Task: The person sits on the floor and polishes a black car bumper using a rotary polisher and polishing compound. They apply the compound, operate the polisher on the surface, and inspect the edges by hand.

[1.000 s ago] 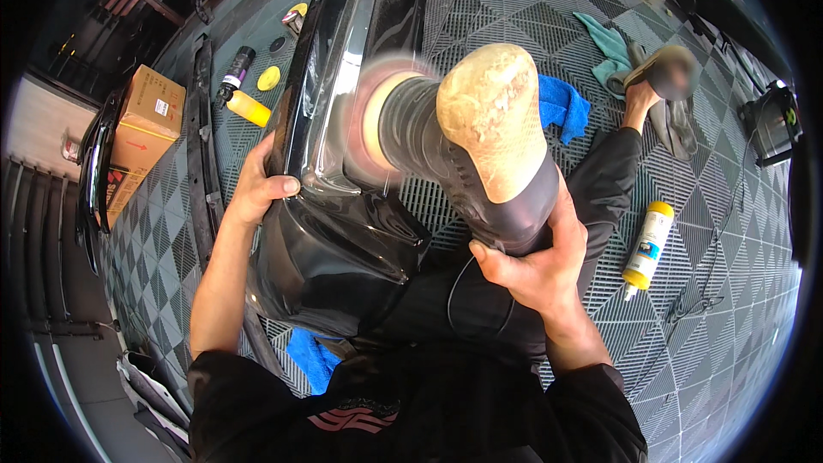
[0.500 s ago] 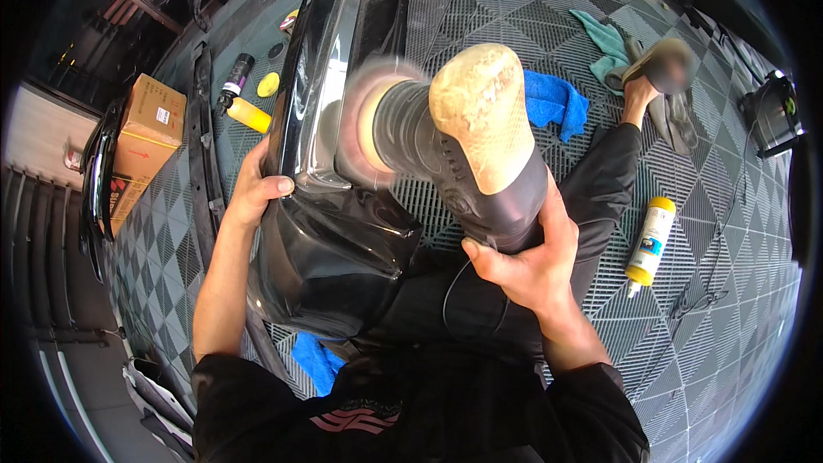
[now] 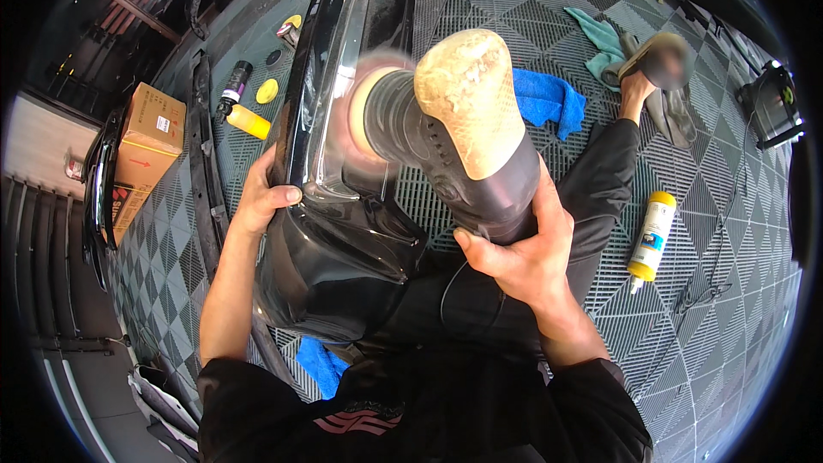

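A glossy black car bumper (image 3: 330, 266) leans across my lap. My left hand (image 3: 266, 197) grips its left edge, thumb on the face and the other fingers mostly hidden behind. My right hand (image 3: 523, 257) is wrapped round the rear body of a polisher (image 3: 467, 103), a dark machine with a worn tan cover and a cord. Its round pad (image 3: 364, 116) is blurred with spinning and lies against the bumper's shiny face. The exact contact line is partly hidden by the machine.
Blue cloths (image 3: 549, 101), a teal cloth (image 3: 598, 45) and a yellow-capped white bottle (image 3: 653, 236) lie on the tiled floor. Left of the bumper are a yellow bottle (image 3: 249, 122), a black bottle (image 3: 237, 81), a yellow pad (image 3: 267, 91), a long dark strip (image 3: 206, 154) and a cardboard box (image 3: 150, 146).
The polisher and my right hand have shifted slightly left and up along the bumper. The pad keeps spinning, and my left hand still grips the edge.
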`<action>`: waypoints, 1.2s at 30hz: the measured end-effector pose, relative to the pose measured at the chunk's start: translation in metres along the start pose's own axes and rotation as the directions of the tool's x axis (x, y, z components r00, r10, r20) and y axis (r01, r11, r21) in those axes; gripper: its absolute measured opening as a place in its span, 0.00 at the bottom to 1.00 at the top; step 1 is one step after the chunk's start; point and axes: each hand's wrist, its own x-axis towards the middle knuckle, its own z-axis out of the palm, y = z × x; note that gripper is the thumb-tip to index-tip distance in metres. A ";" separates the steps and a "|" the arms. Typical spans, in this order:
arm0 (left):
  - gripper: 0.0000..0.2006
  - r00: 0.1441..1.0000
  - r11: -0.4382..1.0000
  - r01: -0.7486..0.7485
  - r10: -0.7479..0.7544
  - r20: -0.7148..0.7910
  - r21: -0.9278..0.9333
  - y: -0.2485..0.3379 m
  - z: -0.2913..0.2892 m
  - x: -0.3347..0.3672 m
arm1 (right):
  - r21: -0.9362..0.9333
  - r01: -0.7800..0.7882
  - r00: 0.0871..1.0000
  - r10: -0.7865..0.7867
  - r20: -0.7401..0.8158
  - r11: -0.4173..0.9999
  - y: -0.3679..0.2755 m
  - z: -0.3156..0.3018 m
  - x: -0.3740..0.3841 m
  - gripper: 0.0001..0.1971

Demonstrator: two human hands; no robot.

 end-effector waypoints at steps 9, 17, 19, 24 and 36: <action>0.46 0.999 0.999 0.039 -0.038 0.010 -0.034 0.000 -0.007 0.003 | -0.031 -0.037 0.998 0.039 0.058 0.999 -0.006 -0.004 -0.010 0.47; 0.46 1.000 0.999 -0.003 0.004 0.028 -0.051 0.002 -0.013 0.003 | 0.035 -0.037 0.999 0.036 0.017 0.999 0.001 0.001 -0.006 0.47; 0.46 0.999 0.998 0.023 -0.021 0.050 -0.056 0.000 -0.017 0.004 | 0.005 0.000 0.999 0.000 0.042 1.000 -0.004 0.000 -0.007 0.47; 0.46 0.999 0.998 0.030 -0.028 0.028 -0.052 0.001 -0.013 0.001 | -0.019 -0.022 1.000 0.022 0.007 1.000 -0.003 0.000 -0.003 0.47; 0.45 0.999 0.996 0.029 -0.027 0.028 -0.084 0.002 -0.012 0.003 | 0.019 -0.050 0.999 0.050 -0.007 0.999 -0.002 0.003 -0.009 0.48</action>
